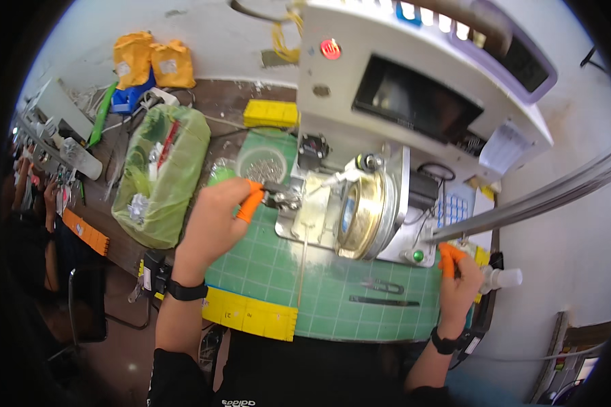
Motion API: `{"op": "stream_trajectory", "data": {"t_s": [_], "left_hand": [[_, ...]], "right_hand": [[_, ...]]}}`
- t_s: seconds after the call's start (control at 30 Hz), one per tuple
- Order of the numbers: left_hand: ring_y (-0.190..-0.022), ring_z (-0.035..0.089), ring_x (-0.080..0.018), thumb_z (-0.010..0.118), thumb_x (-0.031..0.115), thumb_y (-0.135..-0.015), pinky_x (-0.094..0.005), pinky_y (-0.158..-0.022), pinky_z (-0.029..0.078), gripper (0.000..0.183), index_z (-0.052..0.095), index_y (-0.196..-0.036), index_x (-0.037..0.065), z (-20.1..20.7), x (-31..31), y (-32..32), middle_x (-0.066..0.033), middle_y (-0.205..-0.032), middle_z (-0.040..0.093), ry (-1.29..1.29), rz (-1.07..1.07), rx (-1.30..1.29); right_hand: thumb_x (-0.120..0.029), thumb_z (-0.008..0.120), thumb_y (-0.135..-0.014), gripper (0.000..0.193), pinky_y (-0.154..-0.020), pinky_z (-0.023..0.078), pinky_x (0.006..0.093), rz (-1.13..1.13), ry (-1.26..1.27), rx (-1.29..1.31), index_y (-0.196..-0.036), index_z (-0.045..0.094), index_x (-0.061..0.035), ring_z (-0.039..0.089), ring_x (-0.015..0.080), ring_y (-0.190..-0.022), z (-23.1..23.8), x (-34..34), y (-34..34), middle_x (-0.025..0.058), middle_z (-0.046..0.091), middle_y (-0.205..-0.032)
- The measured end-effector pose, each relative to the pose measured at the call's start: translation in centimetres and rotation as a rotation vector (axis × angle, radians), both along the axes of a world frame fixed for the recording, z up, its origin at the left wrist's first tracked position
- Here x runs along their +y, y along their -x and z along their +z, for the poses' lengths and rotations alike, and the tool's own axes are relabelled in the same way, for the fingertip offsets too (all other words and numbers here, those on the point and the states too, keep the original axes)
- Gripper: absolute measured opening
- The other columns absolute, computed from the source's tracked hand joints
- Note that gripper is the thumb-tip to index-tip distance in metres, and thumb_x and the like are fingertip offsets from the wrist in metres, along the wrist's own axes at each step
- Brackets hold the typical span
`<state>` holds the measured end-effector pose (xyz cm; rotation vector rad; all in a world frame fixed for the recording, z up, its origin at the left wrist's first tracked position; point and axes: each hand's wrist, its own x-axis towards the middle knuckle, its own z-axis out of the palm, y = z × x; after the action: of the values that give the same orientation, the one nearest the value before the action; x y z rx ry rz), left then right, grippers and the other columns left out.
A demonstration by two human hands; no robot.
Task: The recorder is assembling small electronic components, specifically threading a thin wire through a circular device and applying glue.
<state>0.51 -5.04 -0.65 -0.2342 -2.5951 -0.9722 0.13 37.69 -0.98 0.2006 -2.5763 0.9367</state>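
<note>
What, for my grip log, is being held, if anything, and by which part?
The left hand is at the left end of a dark metal fitting; whether it grips cannot be told. The right hand shows nothing clearly held.

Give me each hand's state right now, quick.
Left hand: fingers at the dark metal fitting; gripping or just touching, can't tell.
Right hand: bent, near the green button; can't tell if closed on anything.

A workshop
A big machine (336, 76), mat (251, 271) and snips (385, 286) on a bench (217, 95); perhaps other workers (51, 254), blurry, at left.
</note>
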Motion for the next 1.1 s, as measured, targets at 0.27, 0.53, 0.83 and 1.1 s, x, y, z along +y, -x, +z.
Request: {"op": "stream_trajectory", "data": {"t_s": [0.27,0.53,0.83,1.1], "left_hand": [[-0.084,0.072,-0.0269,0.075,-0.002,-0.087,-0.0369,-0.074,0.056,0.037,0.069,-0.123,-0.002,5.7,-0.7,-6.6,-0.0136,-0.095,0.074,-0.094,0.161,0.078],[-0.073,0.072,-0.0216,0.091,0.012,-0.076,-0.0327,-0.067,0.057,0.053,0.072,-0.124,0.001,16.0,3.6,-10.9,-0.0131,-0.09,0.078,-0.755,-0.818,-0.103],[-0.079,0.073,-0.0244,0.086,0.016,-0.084,-0.0352,-0.07,0.057,0.044,0.073,-0.126,0.006,13.7,5.3,-10.4,-0.0117,-0.095,0.078,-1.038,-1.034,-0.304],[-0.084,0.074,-0.0269,0.082,0.019,-0.092,-0.0374,-0.074,0.057,0.037,0.074,-0.126,0.011,13.0,3.9,-11.1,-0.0105,-0.1,0.077,-0.973,-0.894,-0.353]], "right_hand": [[-0.008,0.065,-0.1,0.019,-0.083,0.053,0.0372,-0.056,-0.045,0.048,-0.113,0.072,0.0039,0.069,0.0287,-0.088,2.0,1.4,-2.8,0.0202,0.073,-0.098],[-0.019,0.059,-0.106,0.029,-0.084,0.053,0.038,0.066,0.233,0.447,-0.099,0.071,0.0069,0.066,0.0296,-0.084,6.7,-3.7,-6.7,0.0157,0.07,-0.09],[-0.024,0.07,-0.099,0.029,-0.059,0.045,0.0316,0.461,0.236,0.259,-0.094,0.074,0.0048,0.06,0.0224,-0.062,5.4,-9.9,-7.1,0.0136,0.07,-0.075],[-0.024,0.08,-0.091,0.023,-0.059,0.05,0.0328,0.699,0.237,0.076,-0.096,0.077,-0.0012,0.069,0.0245,-0.067,4.5,-15.1,-7.3,0.0111,0.075,-0.083]]}}
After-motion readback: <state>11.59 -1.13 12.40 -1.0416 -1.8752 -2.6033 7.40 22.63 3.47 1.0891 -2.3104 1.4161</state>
